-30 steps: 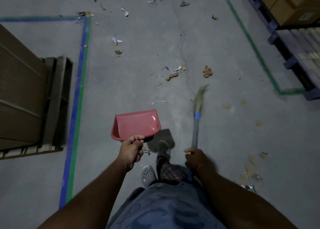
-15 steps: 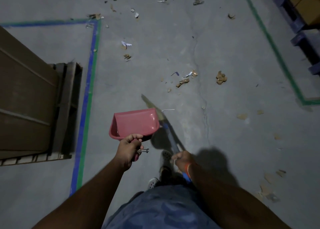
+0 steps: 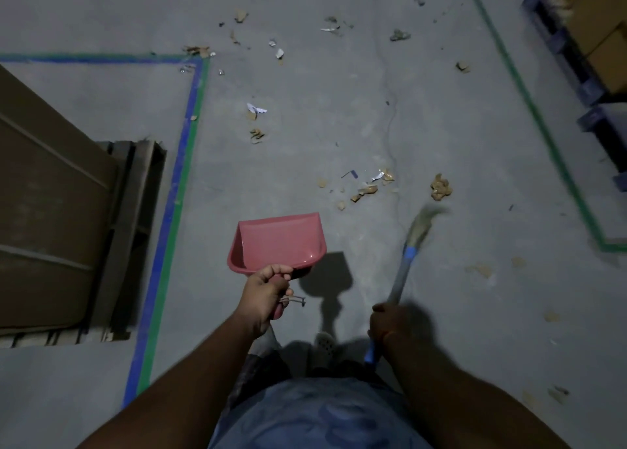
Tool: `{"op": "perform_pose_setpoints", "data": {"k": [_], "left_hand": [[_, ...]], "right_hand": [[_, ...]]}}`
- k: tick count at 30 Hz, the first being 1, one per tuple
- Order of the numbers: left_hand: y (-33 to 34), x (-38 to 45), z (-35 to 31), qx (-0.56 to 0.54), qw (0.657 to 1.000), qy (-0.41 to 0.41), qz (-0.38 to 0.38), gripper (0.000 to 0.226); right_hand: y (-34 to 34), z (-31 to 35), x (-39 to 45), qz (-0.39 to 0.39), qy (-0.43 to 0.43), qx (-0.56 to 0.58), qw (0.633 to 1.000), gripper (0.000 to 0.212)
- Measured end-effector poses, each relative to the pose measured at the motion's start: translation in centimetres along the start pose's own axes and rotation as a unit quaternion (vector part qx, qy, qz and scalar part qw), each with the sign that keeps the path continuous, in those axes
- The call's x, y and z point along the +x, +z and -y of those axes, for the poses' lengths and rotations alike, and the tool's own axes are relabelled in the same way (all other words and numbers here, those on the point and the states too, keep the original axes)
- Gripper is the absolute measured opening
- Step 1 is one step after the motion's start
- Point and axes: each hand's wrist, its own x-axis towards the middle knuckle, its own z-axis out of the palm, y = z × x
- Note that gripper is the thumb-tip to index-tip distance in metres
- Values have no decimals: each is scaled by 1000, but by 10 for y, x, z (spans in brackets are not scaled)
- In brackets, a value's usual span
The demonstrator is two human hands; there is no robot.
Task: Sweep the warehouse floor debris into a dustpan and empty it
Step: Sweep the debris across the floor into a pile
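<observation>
so this looks like the early gathering part of the job, nothing's in the pan yet as far as I can see. The left hand has its fingers wrapped round the handle of the pink plastic dustpan, carrying it off the floor going by the shadow it throws to its right. The pan's open mouth points away from the person, up the aisle, handle back toward the body, so its long axis runs roughly near to far

The right hand is gripping the grey shaft of the straw-headed broom with blue bands. Shaft runs from the hand forward and a bit right, bristle head at the far end, blurred, so I can't tell if it's touching the concrete floor

Closest mess is the cluster of tan cardboard scraps and paper bits just ahead of the pan, plus a crumpled tan lump just beyond the bristles. More bits are scattered further up, near the blue and green floor tape

My guess for the next move: pull those scraps into one pile with the broom, then set the pan lip flat on the floor facing it
</observation>
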Motion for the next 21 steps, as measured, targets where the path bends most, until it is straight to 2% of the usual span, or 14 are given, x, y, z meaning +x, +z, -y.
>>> {"op": "perform_pose_setpoints", "data": {"k": [3, 5, 9, 15, 19, 21], "left_hand": [[-14, 21, -19, -7, 1000, 4, -4, 27], [-28, 35, -35, -1, 1000, 10, -4, 27], [-64, 63, -77, 9, 1000, 21, 1, 26], [-111, 107, -131, 8, 999, 29, -16, 28], [-130, 119, -150, -5, 1000, 30, -2, 27], [-138, 125, -157, -14, 1000, 27, 4, 27]], "right_hand": [[10, 41, -16, 23, -51, -8, 998, 24], [15, 92, -44, 36, -83, -23, 996, 27], [54, 168, -61, 75, -138, -91, 983, 30], [101, 233, -61, 145, -80, -133, 977, 29], [111, 250, -57, 46, 12, -7, 999, 28], [111, 259, -55, 14, 33, -21, 999, 31]]}}
